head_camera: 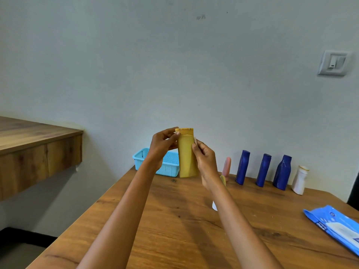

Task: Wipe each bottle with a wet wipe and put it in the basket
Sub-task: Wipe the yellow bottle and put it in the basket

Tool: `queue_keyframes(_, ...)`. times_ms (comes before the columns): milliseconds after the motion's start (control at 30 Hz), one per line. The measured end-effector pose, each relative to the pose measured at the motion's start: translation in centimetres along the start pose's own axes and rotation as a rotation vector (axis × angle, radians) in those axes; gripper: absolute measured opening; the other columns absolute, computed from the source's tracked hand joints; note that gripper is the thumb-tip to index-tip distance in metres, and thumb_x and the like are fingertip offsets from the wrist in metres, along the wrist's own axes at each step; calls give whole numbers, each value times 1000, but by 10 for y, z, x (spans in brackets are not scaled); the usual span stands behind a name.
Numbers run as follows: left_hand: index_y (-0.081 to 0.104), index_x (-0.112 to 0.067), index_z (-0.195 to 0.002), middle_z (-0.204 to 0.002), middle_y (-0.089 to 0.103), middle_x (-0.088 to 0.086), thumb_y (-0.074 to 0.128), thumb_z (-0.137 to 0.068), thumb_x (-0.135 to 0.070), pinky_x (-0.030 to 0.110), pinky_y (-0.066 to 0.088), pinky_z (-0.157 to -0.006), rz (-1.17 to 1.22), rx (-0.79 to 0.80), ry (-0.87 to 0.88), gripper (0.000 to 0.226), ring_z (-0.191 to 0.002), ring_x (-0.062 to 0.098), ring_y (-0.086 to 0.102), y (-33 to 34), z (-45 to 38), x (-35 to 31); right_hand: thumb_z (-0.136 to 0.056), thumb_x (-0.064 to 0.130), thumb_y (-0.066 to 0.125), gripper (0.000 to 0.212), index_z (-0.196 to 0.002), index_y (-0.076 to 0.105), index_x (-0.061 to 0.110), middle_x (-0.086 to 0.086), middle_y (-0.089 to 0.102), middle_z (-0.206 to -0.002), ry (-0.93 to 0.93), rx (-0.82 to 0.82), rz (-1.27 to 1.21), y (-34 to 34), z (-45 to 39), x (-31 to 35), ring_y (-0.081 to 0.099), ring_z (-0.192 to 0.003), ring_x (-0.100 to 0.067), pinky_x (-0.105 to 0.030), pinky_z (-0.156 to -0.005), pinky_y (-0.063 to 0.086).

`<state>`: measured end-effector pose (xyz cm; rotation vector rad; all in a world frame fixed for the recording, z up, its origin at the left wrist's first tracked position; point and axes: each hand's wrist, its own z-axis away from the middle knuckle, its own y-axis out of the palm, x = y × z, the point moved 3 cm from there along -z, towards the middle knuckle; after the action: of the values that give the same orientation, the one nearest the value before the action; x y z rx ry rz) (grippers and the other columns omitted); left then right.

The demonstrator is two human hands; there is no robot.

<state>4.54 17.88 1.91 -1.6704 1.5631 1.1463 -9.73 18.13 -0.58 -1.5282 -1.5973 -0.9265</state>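
Two hands (184, 150) hold one yellow bottle (187, 154); three blue bottles (263, 169) stand behind.

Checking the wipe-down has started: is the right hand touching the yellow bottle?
Touching. The head view shows the right hand against the side of the yellow bottle, fingers pinching a white wipe on its edge.

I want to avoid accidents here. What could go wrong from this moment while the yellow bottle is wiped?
The yellow bottle is held in the air, gripped only near its top by the left hand, so it might slip. The blue bottles stand close together by the right hand; a careless elbow could topple them.
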Motion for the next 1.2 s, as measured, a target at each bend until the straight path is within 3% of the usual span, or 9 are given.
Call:
queue_keyframes(167,65,-5,-106,-93,64,13,62,-88,-14,25,57,-69,71,120,-88,20,-82,20,64,-4,3,4,-94,23,54,35,-128,56,15,0,62,-123,-33,-41,52,-4,-3,0,57,-111,-15,-28,-91,49)
queue_keyframes(333,57,-8,-93,-94,68,11,66,-84,-13,29,58,-71,26,203,-85,13,-87,20,68,5,6,-2,-97,21,47,39,-136,49,15,-2,55,-134,-110,-62,206,-8,-4,6,53,-119,-19,-27,-93,47)
queue_keyframes(433,54,-9,-90,-95,69,12,68,-82,-11,31,59,-71,-22,240,-54,16,-88,19,69,11,7,-7,-98,23,44,40,-138,45,17,-2,54,-135,-152,-62,227,-5,-2,11,55,-113,-15,-19,-86,47)
queue_keyframes(567,57,-16,-103,-104,66,6,69,-81,-14,32,58,-75,-96,275,-19,26,-93,17,67,12,7,-7,-99,23,42,39,-138,45,20,0,55,-133,-164,-27,174,-1,0,8,54,-109,-11,-19,-87,47)
queue_keyframes(733,60,-18,-121,-117,64,1,69,-83,-20,30,56,-85,-170,282,18,40,-102,16,65,9,8,-6,-100,15,42,37,-136,48,20,11,59,-111,-192,6,150,4,7,9,58,-86,1,-5,-71,48)
queue_keyframes(867,59,-15,-123,-116,64,-2,70,-82,-19,25,56,-80,-135,220,38,43,-99,12,65,7,9,-10,-95,10,51,32,-126,58,14,17,63,-100,-304,-9,143,5,13,20,61,-74,5,-8,-64,48)
queue_keyframes(933,59,-15,-122,-115,64,-3,70,-82,-18,21,55,-77,-116,210,36,42,-97,10,66,4,8,-10,-91,10,57,26,-116,65,13,17,66,-92,-348,-40,167,5,14,25,60,-66,-3,-15,-57,48)
queue_keyframes(1033,60,-20,-116,-112,67,0,70,-81,-19,22,54,-80,-114,229,34,36,-96,11,66,4,8,-9,-89,13,61,19,-105,72,13,10,71,-88,-358,-107,165,-2,10,26,65,-71,-13,-26,-59,52)
queue_keyframes(1200,61,-21,-114,-113,67,2,71,-80,-23,34,52,-91,-139,208,14,35,-107,18,62,6,6,0,-92,15,58,21,-109,70,13,-3,72,-98,-319,-97,272,-7,6,13,67,-89,-15,-22,-71,55)
